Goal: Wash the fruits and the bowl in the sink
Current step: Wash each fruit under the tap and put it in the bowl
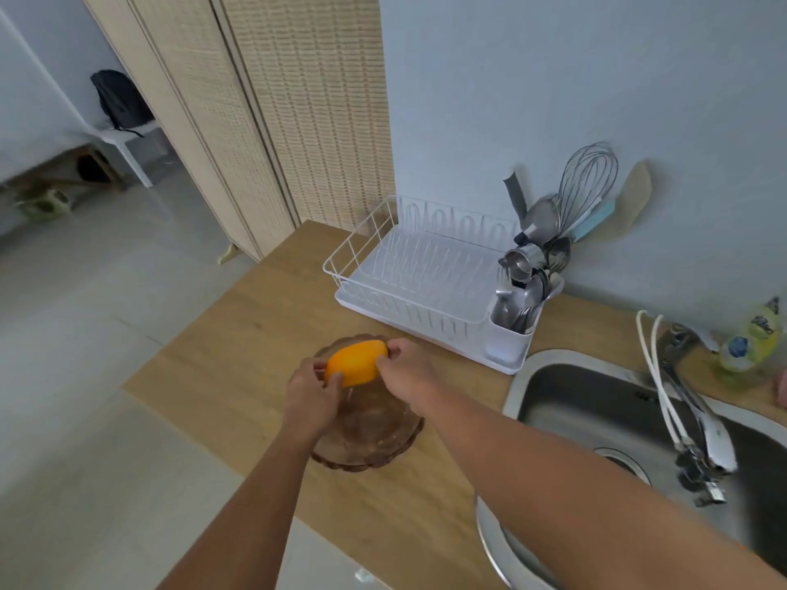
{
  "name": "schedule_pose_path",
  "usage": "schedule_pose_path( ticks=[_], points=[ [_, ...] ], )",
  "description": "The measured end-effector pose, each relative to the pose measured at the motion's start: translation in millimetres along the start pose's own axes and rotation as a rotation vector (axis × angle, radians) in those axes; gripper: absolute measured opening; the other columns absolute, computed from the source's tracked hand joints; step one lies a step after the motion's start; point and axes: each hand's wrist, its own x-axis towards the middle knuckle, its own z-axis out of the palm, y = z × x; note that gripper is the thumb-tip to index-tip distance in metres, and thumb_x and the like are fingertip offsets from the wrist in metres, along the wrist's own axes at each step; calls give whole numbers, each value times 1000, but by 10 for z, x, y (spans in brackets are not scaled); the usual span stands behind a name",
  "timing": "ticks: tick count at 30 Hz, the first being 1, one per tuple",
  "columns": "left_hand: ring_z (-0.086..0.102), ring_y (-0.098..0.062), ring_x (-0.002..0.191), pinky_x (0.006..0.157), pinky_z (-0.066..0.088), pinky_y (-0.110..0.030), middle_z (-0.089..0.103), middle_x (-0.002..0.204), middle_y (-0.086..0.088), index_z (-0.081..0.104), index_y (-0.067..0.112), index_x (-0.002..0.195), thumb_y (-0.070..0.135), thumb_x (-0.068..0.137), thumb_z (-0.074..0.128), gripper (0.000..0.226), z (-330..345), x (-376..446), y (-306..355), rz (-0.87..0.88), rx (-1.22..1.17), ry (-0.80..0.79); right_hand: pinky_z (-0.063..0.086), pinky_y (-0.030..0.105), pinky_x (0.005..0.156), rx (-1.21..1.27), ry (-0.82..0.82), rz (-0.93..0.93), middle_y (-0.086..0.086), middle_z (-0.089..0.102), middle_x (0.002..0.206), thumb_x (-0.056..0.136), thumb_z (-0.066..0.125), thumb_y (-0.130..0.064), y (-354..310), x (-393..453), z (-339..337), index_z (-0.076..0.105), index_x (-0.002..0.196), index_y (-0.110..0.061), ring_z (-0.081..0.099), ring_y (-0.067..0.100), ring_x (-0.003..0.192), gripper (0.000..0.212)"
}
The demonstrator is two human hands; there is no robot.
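Note:
An orange-yellow fruit (357, 361) is held over the far rim of a brown translucent glass bowl (374, 436) that stands on the wooden counter. My left hand (311, 391) grips the fruit's left end and my right hand (404, 372) grips its right end. The bowl looks otherwise without fruit. The steel sink (613, 415) lies to the right, with its faucet (698, 423) over the basin.
A white dish rack (379, 270) with a cutlery holder full of utensils (528, 291) stands behind the bowl. A dish soap bottle (749, 338) sits at the far right by the wall. The counter's left edge (179, 347) drops to the floor.

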Motion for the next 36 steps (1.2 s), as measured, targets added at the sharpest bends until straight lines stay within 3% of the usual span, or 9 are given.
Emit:
schedule_pose_path(
  ticks=[6,14,17,21,24,27,30,33,36],
  points=[
    [59,-33,113,92,48,-43,65,119,-16,59,8,122,26,92,69,36,48,154,-129,-10,194,-40,46,43,110,-98,-42,79,3,51,153,100,52,-22,4,115,227,44,153,-27,50,27,137,54],
    [60,-33,114,90,48,-42,66,119,-13,59,10,122,25,92,69,35,-8,200,-107,1,282,-58,39,44,119,-76,-78,43,1,43,161,101,53,-24,46,38,173,39,156,-24,42,25,146,57],
    [60,-35,107,88,50,-46,63,118,-16,59,9,122,22,91,68,35,-43,77,-49,56,278,12,46,34,111,86,-34,-17,0,53,152,101,53,-24,168,-281,-30,48,151,-24,51,18,138,50],
    [69,-31,90,79,55,-46,69,107,-11,63,12,116,17,87,73,31,224,-436,216,252,163,64,48,9,80,219,181,-42,-11,72,115,102,54,-26,749,-1023,-541,69,122,-30,65,0,101,25],
    [68,-23,84,77,57,-39,68,101,-5,65,13,114,13,84,78,33,736,-1011,503,369,36,-99,52,14,80,226,334,52,-13,75,97,101,59,-22,1474,-1491,-994,73,104,-28,68,-1,90,15],
    [66,-5,80,78,56,-24,67,102,6,61,32,109,13,86,75,33,1423,-1622,690,410,-13,-439,49,17,82,124,482,188,-14,74,91,98,63,-16,2236,-1817,-1458,69,97,-36,66,-3,89,21],
    [65,1,87,71,46,-4,64,102,14,53,47,98,4,85,66,47,2101,-2186,759,480,41,-708,51,30,93,83,623,330,-5,71,107,96,62,-8,2828,-2010,-1916,68,106,-28,66,7,97,22],
    [65,-3,78,71,44,-3,64,103,13,55,43,98,11,87,67,35,2610,-2579,891,468,115,-898,48,37,105,8,761,419,8,62,123,95,62,-7,3214,-2023,-2344,68,117,-15,62,27,117,25],
    [62,-3,75,71,43,-4,67,105,9,58,33,100,20,89,68,20,2972,-2735,1008,422,146,-986,35,36,116,-79,705,506,16,44,151,98,56,-10,3361,-1954,-2641,59,137,-12,47,33,138,39]
  ],
)
